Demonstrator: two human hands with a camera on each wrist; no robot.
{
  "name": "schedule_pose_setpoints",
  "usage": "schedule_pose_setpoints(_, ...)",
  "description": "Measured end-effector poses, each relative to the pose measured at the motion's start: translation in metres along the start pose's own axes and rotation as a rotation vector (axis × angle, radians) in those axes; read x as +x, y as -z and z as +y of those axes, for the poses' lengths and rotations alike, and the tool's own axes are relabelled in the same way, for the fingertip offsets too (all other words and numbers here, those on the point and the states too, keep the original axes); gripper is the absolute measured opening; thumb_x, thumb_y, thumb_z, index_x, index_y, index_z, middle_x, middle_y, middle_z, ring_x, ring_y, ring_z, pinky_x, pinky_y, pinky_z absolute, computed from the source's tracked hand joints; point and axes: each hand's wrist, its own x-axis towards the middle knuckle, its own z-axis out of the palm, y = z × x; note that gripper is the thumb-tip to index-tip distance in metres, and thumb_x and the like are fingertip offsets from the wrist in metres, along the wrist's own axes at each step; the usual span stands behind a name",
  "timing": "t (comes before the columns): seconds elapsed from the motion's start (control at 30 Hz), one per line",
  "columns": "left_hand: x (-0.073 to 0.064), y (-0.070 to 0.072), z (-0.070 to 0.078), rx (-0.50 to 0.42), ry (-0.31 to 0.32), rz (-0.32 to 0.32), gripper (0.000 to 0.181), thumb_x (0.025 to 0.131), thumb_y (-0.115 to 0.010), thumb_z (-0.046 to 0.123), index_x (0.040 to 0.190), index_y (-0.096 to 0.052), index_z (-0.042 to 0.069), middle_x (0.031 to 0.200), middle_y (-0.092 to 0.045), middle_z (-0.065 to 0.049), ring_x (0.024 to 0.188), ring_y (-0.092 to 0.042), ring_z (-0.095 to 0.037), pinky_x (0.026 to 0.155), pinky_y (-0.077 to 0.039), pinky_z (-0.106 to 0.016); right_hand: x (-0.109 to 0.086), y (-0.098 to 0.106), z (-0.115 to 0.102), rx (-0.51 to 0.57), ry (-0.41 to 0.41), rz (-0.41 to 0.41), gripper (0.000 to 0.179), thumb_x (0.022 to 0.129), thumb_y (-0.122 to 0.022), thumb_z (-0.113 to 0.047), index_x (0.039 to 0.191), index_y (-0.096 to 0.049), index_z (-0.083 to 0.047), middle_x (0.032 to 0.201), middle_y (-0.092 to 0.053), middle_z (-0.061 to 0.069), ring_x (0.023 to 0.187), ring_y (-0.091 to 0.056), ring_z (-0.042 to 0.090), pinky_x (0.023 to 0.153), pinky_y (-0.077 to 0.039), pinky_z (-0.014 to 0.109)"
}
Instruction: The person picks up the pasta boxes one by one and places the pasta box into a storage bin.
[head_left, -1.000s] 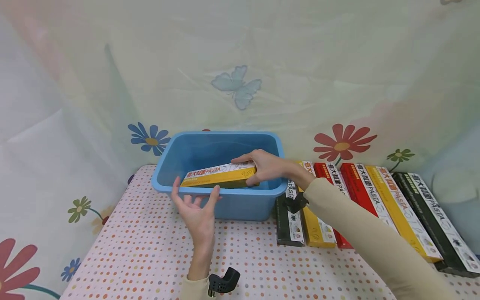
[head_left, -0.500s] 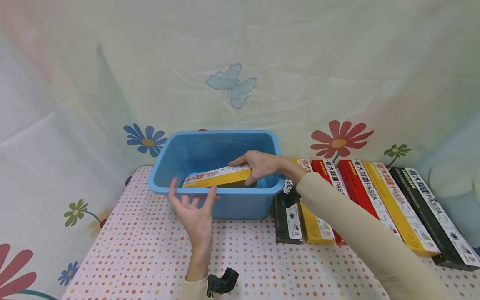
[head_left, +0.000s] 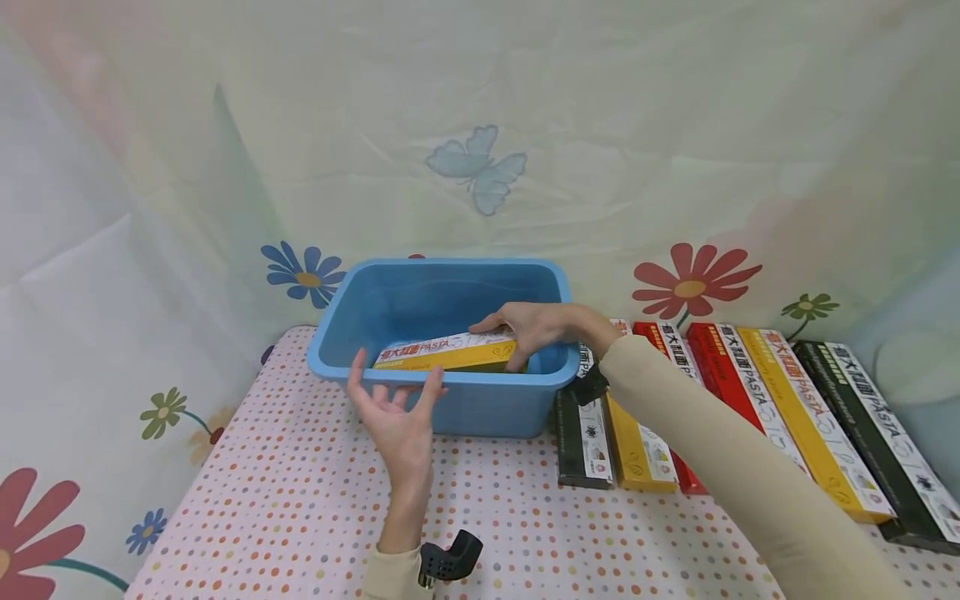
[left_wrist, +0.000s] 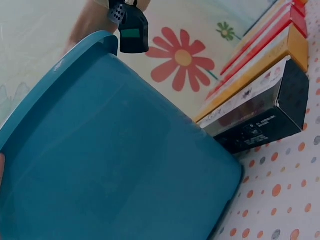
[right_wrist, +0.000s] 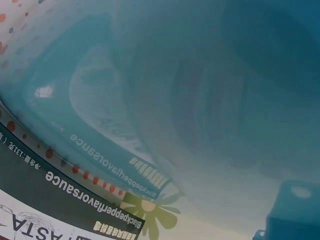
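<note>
A blue plastic bin [head_left: 480, 408] stands toward the back of the table. Inside it, a yellow-and-white pasta box [head_left: 450, 357] lies slanted, its right end higher than its left. My right hand [head_left: 528, 327] reaches over the bin's right side and grips that raised end, thumb on the near side. At the front rim is my left hand [head_left: 401, 429], palm up, with fingers spread and touching the rim and front wall. The left wrist view is filled mostly by the bin's wall [left_wrist: 125, 150], with one fingertip at the left edge.
Right of the bin, several pasta boxes lie in a row: a black box [head_left: 576, 454] close to its side, a yellow box [head_left: 637, 458], a red box [head_left: 723, 375], another yellow box [head_left: 810, 408] and another black box [head_left: 870, 442]. A printed cloth [head_left: 480, 83] hangs behind.
The pasta box has sunk slightly lower in the bin and shifted a little to the right, with my right hand still on it. My left hand stays at the rim.
</note>
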Motion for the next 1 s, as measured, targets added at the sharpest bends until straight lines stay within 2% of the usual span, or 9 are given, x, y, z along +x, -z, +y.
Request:
schedule_pose_setpoints(0.1, 0.000, 0.000, -0.001, -0.003, -0.002, 0.001, 0.093, 0.089, -0.080, -0.004, 0.161, -0.023, 0.015, 0.140, -0.049, -0.025, 0.091, -0.070, -0.028, 0.072, -0.069, -0.036, -0.001, 0.001, 0.000, -0.010, 0.003, 0.000, 0.085, 0.081, -0.081, 0.001, 0.157, -0.042, 0.000, 0.160, -0.047, 0.016, 0.121, -0.057, 0.025, 0.093, -0.053, 0.028)
schedule_pose_setpoints(0.43, 0.000, -0.006, -0.003, -0.012, 0.013, -0.007, 0.093, 0.088, -0.081, -0.003, 0.160, -0.025, 0.015, 0.141, -0.047, -0.026, 0.090, -0.069, -0.029, 0.072, -0.069, -0.037, -0.007, 0.004, 0.003, -0.025, -0.011, -0.032, 0.083, 0.085, -0.079, -0.001, 0.158, -0.040, 0.001, 0.160, -0.045, 0.018, 0.130, -0.051, 0.030, 0.090, -0.057, 0.029)
schedule_pose_setpoints(0.57, -0.001, -0.008, -0.004, -0.018, 0.022, -0.012, 0.093, 0.089, -0.081, -0.003, 0.160, -0.024, 0.015, 0.140, -0.050, -0.025, 0.095, -0.070, -0.030, 0.074, -0.069, -0.038, -0.008, 0.005, 0.005, -0.001, -0.005, -0.044, 0.084, 0.084, -0.079, 0.001, 0.158, -0.039, 0.002, 0.159, -0.046, 0.018, 0.127, -0.053, 0.030, 0.084, -0.058, 0.028)
schedule_pose_setpoints(0.7, 0.000, -0.008, -0.006, -0.020, 0.013, -0.017, 0.093, 0.089, -0.080, -0.003, 0.160, -0.024, 0.015, 0.135, -0.053, -0.023, 0.098, -0.071, -0.029, 0.075, -0.069, -0.038, -0.008, 0.007, 0.006, -0.010, 0.011, -0.048, 0.083, 0.084, -0.079, 0.000, 0.158, -0.040, 0.002, 0.158, -0.048, 0.018, 0.128, -0.053, 0.029, 0.090, -0.055, 0.028)
schedule_pose_setpoints(0.93, -0.002, -0.008, -0.008, -0.003, 0.008, -0.017, 0.093, 0.089, -0.080, -0.004, 0.160, -0.023, 0.015, 0.131, -0.055, -0.024, 0.099, -0.072, -0.028, 0.074, -0.069, -0.036, -0.012, 0.007, 0.007, -0.016, 0.013, -0.104, 0.085, 0.084, -0.081, 0.001, 0.158, -0.041, -0.001, 0.154, -0.052, 0.016, 0.125, -0.052, 0.029, 0.090, -0.053, 0.027)
schedule_pose_setpoints(1.0, -0.002, -0.009, -0.008, -0.009, 0.008, -0.020, 0.093, 0.089, -0.080, -0.004, 0.160, -0.023, 0.015, 0.131, -0.055, -0.023, 0.099, -0.072, -0.028, 0.074, -0.069, -0.037, -0.014, 0.008, 0.008, -0.014, 0.025, -0.112, 0.085, 0.083, -0.081, 0.002, 0.158, -0.042, -0.001, 0.155, -0.052, 0.016, 0.126, -0.051, 0.029, 0.094, -0.053, 0.028)
